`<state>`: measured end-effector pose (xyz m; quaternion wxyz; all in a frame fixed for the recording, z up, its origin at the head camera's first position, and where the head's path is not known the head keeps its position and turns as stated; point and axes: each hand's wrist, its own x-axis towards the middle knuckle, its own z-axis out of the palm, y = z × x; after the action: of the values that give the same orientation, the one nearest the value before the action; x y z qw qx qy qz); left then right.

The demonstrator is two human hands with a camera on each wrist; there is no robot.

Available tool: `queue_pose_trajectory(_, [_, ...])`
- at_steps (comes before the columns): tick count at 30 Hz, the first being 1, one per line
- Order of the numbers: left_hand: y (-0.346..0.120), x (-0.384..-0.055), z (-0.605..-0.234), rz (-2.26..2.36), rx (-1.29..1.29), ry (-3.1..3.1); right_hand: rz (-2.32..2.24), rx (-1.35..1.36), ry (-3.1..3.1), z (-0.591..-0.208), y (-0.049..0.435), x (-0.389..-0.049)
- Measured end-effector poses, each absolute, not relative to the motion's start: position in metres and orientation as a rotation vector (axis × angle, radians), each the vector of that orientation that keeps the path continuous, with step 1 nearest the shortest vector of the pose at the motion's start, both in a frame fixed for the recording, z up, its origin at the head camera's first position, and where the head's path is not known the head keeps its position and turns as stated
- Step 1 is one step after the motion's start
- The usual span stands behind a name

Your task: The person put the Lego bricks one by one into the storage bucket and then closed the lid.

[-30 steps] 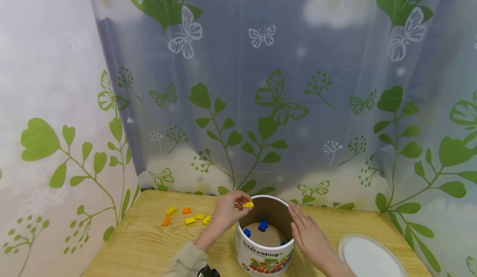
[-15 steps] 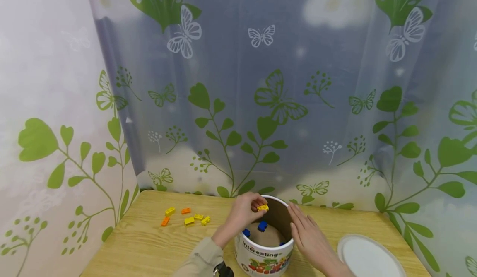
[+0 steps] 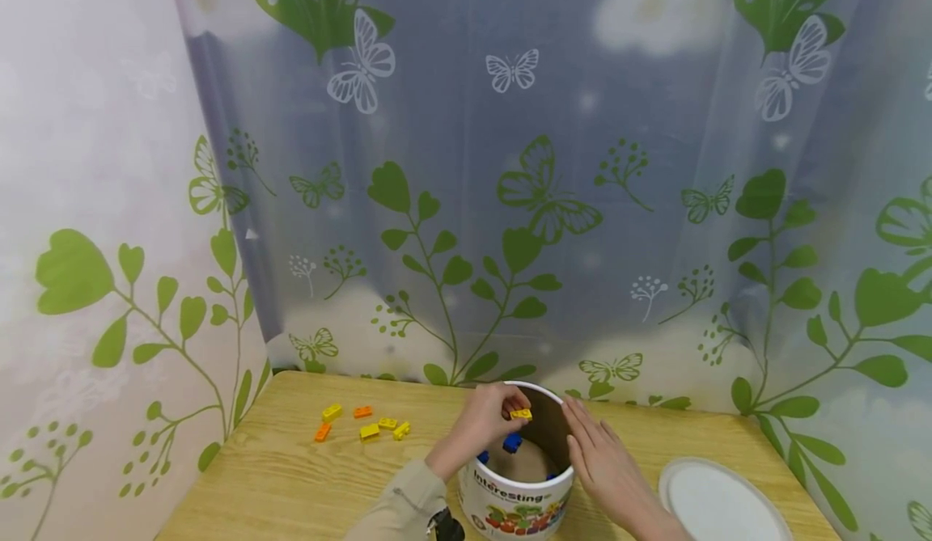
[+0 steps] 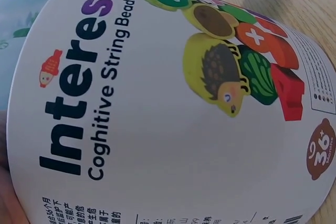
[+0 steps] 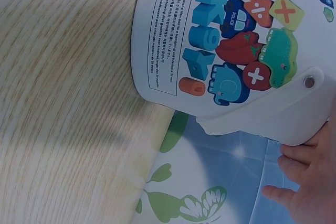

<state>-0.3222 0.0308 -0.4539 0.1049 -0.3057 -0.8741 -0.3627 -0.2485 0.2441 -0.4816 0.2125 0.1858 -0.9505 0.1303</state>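
Note:
My left hand [image 3: 486, 421] pinches a yellow toy brick [image 3: 521, 415] between thumb and fingers, inside the mouth of a round white bucket [image 3: 535, 517]. Several blue bricks [image 3: 513, 443] lie on the bucket's brown floor. Against the right side of the rim rests my right hand [image 3: 607, 472], its fingers straight. The right wrist view shows that hand [image 5: 317, 182] at the bucket's edge, by a white handle [image 5: 262, 106]. In the left wrist view the printed bucket wall [image 4: 152, 129] fills most of the picture and hides the brick.
Left of the bucket, several yellow bricks [image 3: 370, 433] and two orange bricks [image 3: 362, 412] lie loose on the wooden table [image 3: 291, 484]. A round white lid [image 3: 721, 500] lies to the right. Behind the table hangs a patterned curtain [image 3: 437, 120].
My left hand has moved right with the yellow brick, from the bucket's left rim to over its opening, then slightly lower. The right hand has stayed at the rim.

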Motion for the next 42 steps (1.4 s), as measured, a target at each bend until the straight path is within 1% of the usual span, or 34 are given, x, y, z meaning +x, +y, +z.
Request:
queue_pose_trajectory(6, [0.030,-0.319,-0.453,-1.028,-0.906,-2.563,0.367,0.523,-2.632,-0.483,0.245,-0.249])
queue_pose_trajectory(12, [0.025,-0.320,-0.455,-1.104,-0.886,-2.492,0.365,0.532,-2.628,-0.484,0.244,-0.250])
queue_pose_trajectory(25, [-0.006,-0.324,-0.448,-1.273,-0.844,-2.319,0.367,0.531,-2.616,-0.484,0.245,-0.248])
queue_pose_trajectory(34, [-0.049,-0.329,-0.447,-1.252,-0.682,-2.321,0.366,0.529,-2.602,-0.485,0.245,-0.249])
queue_pose_trajectory(42, [-0.103,-0.336,-0.461,-1.235,-0.475,-2.324,0.361,0.531,-2.593,-0.484,0.245,-0.248])
